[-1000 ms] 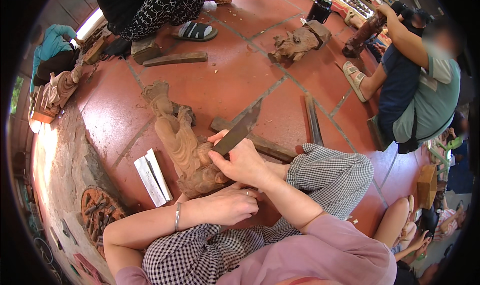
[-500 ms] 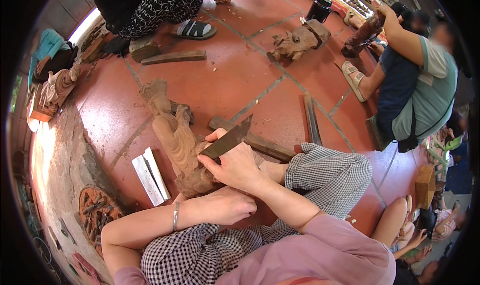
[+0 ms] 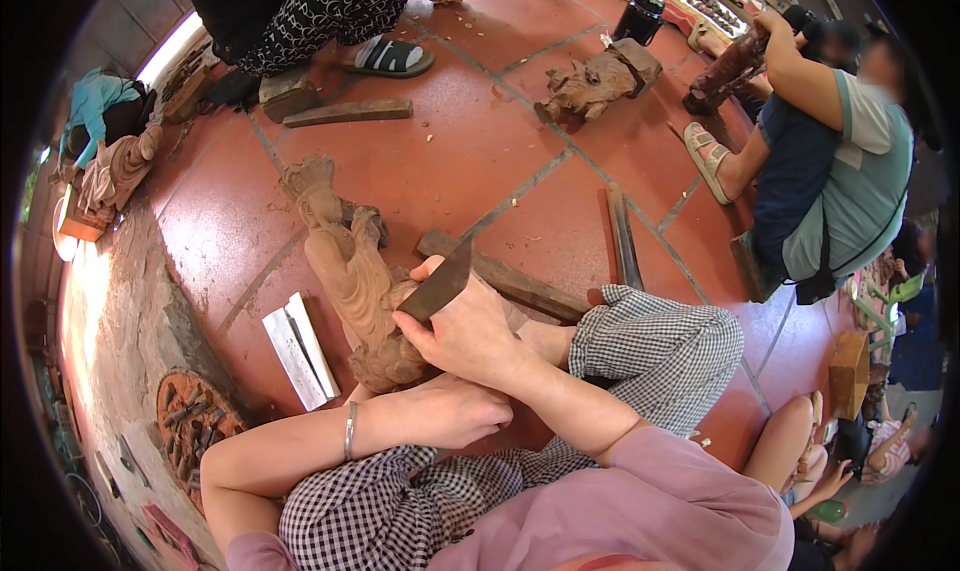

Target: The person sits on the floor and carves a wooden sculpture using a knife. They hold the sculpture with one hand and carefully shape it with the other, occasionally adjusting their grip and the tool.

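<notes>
At the far left, a round tray of tools [image 3: 190,436] lies on the floor beside a low stone ledge, with two pale flat blocks [image 3: 300,349] just to its right. Next comes the wooden figure carving [image 3: 345,266], lying tilted on the red tile floor [image 3: 440,161] against the person's knees. The left hand [image 3: 450,411], bangle at the wrist, is closed around the figure's base, steadying it. The right hand [image 3: 470,331] grips a flat dark blade [image 3: 440,286]; against half a second ago the blade has dropped lower, its edge now close against the figure's side, which suggests the cut is underway. Further right, another person sits working on a dark post [image 3: 725,71].
</notes>
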The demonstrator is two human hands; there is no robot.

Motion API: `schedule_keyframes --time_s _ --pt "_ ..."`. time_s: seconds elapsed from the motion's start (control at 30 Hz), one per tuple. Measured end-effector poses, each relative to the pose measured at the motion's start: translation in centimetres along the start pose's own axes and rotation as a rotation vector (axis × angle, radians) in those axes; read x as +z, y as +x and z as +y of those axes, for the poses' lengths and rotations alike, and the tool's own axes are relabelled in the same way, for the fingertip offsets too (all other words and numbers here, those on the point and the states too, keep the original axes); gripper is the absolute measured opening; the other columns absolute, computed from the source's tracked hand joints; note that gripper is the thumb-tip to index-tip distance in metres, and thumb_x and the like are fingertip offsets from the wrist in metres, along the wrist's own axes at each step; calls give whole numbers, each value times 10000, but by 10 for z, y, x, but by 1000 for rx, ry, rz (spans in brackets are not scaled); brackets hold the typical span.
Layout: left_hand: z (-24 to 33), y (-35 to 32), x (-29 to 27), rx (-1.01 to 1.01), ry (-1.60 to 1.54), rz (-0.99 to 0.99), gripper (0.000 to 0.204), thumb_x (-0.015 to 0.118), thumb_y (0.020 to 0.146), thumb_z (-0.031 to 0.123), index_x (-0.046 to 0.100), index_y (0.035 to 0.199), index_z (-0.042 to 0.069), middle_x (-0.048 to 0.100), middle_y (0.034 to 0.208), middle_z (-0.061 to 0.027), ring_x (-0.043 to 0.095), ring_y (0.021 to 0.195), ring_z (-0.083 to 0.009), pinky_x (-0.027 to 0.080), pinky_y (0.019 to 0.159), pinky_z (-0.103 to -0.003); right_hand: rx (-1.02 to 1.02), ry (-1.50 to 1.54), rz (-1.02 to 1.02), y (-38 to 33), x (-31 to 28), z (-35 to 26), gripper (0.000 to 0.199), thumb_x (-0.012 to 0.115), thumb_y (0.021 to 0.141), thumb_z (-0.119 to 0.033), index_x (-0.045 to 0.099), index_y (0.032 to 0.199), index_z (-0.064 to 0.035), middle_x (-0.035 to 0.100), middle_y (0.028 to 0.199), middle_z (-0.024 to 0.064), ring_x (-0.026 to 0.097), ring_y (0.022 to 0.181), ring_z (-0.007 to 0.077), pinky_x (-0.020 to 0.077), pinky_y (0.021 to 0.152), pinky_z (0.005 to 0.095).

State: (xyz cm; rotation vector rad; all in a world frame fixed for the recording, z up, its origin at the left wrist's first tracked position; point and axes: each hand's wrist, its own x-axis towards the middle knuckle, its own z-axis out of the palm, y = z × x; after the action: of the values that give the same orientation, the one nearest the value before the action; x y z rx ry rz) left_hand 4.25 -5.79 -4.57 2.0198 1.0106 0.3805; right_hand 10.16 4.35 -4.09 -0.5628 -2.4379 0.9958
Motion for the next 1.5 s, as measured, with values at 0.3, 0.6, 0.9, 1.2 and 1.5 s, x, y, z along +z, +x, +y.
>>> schedule_keyframes --time_s 0.3,0.6,0.9,1.2,1.5 --pt "0 2 -2 -2 8 -33 145 630 842 140 651 933 29 649 933 -122 634 922 -299 508 831 -405 73 51 -2 3 -2 1 286 743 796 -213 619 930 7 626 1038 125 622 931 340 513 780 430" --pt "0 -1 -1 89 35 85 162 629 853 164 641 952 36 648 918 -108 617 957 -289 474 872 -431 3 77 -47 8 -9 10 289 731 810 -250 636 957 -20 652 995 128 635 920 336 509 790 425" --pt "0 0 -3 70 29 44 155 629 856 169 643 942 40 644 939 -102 616 965 -286 450 905 -446 43 149 -65 9 -10 14 278 715 826 -243 633 977 -25 652 1004 114 637 925 325 507 790 422" --pt "9 4 -13 -63 8 -127 128 625 856 169 644 911 55 658 1039 -100 552 1184 -234 337 1058 -471 30 74 -30 6 -7 12 277 698 835 -239 620 989 -21 667 991 119 640 944 323 504 808 423" --pt "0 4 0 96 11 108 100 613 807 131 640 792 37 659 888 -96 572 1131 -253 349 1074 -454 25 233 -3 3 -4 29 263 676 861 -240 645 1011 -26 665 983 119 649 903 313 512 785 408"
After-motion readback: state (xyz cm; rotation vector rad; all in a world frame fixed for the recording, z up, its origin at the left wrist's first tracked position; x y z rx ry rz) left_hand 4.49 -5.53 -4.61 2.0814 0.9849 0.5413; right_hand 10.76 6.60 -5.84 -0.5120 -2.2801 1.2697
